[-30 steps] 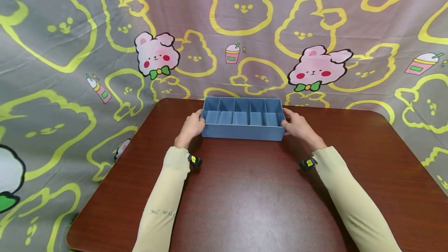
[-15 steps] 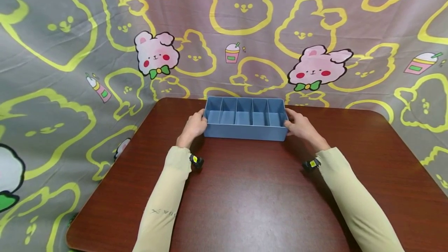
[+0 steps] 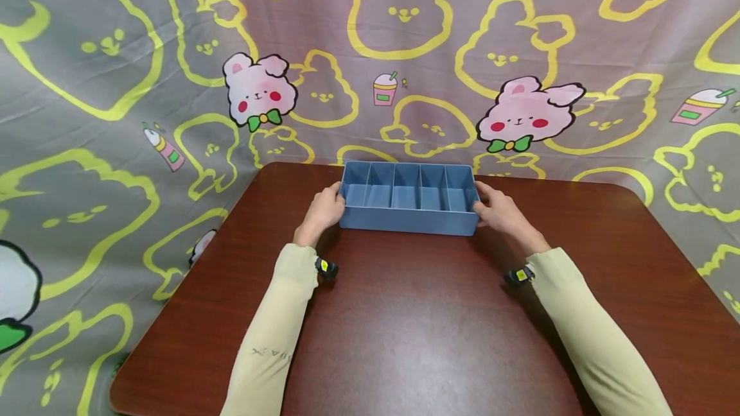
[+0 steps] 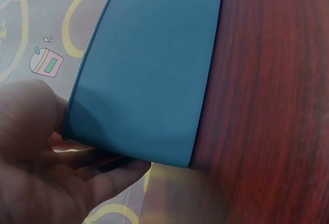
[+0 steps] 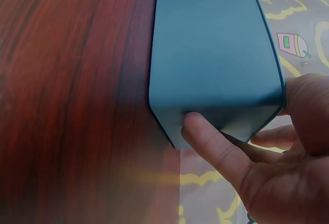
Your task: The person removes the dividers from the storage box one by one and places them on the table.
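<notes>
A blue plastic organizer box (image 3: 408,221), split by upright dividers into several compartments in a row, sits near the back edge of the table. My left hand (image 3: 325,209) grips its left end, thumb at the top rim and fingers against the end wall. At the other end my right hand (image 3: 500,212) holds the box the same way. In the left wrist view the box's long wall (image 4: 144,70) fills the middle, with the left fingers (image 4: 115,183) at its lower end. One right finger (image 5: 211,144) presses the end wall in the right wrist view.
The dark reddish wooden table (image 3: 428,313) has rounded corners. Behind it and along the left hangs a grey-pink cloth (image 3: 324,18) printed with yellow outlines and pink bunnies. Each wrist wears a small black camera (image 3: 327,268) on a strap.
Both hands have shifted the blue organizer box slightly to the right along the table. The grip at both ends stays the same.
</notes>
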A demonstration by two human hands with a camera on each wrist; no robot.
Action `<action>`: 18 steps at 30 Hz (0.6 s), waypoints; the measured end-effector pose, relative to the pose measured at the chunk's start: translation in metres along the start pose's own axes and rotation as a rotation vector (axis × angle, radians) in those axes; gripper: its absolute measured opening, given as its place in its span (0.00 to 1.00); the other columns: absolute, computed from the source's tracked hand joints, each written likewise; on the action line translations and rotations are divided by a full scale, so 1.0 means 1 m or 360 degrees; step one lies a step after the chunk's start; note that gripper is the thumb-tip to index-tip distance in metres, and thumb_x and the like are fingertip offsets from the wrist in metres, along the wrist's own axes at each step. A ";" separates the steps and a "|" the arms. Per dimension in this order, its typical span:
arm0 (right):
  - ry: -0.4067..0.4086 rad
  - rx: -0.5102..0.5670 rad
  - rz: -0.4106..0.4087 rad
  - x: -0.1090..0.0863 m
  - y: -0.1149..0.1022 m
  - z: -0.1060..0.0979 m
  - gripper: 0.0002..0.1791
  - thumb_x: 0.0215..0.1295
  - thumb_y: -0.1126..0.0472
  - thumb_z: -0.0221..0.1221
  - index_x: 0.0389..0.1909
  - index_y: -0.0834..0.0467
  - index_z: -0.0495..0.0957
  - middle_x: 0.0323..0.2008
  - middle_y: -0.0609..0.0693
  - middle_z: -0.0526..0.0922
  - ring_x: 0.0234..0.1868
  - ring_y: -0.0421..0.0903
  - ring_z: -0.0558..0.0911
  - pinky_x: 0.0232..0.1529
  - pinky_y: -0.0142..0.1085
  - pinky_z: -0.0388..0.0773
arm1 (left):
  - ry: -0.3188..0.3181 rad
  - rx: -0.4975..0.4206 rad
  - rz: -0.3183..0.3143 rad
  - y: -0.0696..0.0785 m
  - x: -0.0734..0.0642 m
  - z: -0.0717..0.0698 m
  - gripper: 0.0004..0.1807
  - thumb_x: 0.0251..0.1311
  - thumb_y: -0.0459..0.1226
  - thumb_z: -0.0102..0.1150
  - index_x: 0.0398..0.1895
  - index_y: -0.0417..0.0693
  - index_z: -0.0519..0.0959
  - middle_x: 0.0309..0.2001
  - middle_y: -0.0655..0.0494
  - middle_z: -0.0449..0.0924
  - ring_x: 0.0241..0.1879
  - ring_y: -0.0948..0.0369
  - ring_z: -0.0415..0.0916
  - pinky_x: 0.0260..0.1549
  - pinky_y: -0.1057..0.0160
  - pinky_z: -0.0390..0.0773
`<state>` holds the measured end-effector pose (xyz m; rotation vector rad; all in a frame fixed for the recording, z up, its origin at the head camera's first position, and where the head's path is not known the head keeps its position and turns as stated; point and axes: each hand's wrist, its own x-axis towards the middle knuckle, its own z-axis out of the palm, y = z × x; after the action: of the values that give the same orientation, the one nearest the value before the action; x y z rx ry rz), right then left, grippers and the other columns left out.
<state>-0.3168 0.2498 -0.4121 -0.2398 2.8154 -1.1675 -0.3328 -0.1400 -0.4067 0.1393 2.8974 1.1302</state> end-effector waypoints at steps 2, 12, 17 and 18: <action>0.0002 -0.0005 0.0003 -0.001 0.000 -0.001 0.35 0.72 0.63 0.46 0.77 0.61 0.48 0.63 0.72 0.69 0.47 0.60 0.85 0.40 0.47 0.84 | 0.0007 -0.0002 0.0001 0.001 0.000 0.000 0.30 0.73 0.39 0.36 0.76 0.44 0.55 0.73 0.44 0.62 0.68 0.48 0.67 0.65 0.48 0.68; 0.0023 -0.0023 0.0012 -0.005 0.002 -0.002 0.35 0.72 0.62 0.46 0.77 0.59 0.47 0.64 0.72 0.69 0.45 0.59 0.85 0.40 0.47 0.84 | 0.0006 0.0016 0.0034 0.004 -0.002 0.003 0.29 0.73 0.39 0.36 0.76 0.44 0.56 0.72 0.43 0.63 0.65 0.48 0.70 0.62 0.49 0.70; 0.0011 -0.0010 0.0005 -0.007 0.003 -0.003 0.35 0.72 0.62 0.45 0.78 0.59 0.46 0.64 0.72 0.68 0.45 0.59 0.85 0.40 0.47 0.84 | 0.0013 0.0037 0.0040 0.004 -0.002 0.004 0.29 0.73 0.38 0.37 0.76 0.43 0.55 0.71 0.42 0.64 0.57 0.47 0.74 0.57 0.50 0.72; 0.0010 -0.0009 0.0005 -0.008 0.004 -0.003 0.35 0.72 0.62 0.45 0.78 0.59 0.46 0.64 0.72 0.68 0.45 0.59 0.85 0.40 0.47 0.84 | 0.0012 0.0042 0.0040 0.005 -0.002 0.005 0.29 0.73 0.38 0.37 0.76 0.43 0.55 0.71 0.42 0.64 0.57 0.48 0.74 0.56 0.51 0.72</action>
<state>-0.3099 0.2562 -0.4123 -0.2323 2.8237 -1.1619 -0.3305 -0.1336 -0.4072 0.1733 2.9262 1.0988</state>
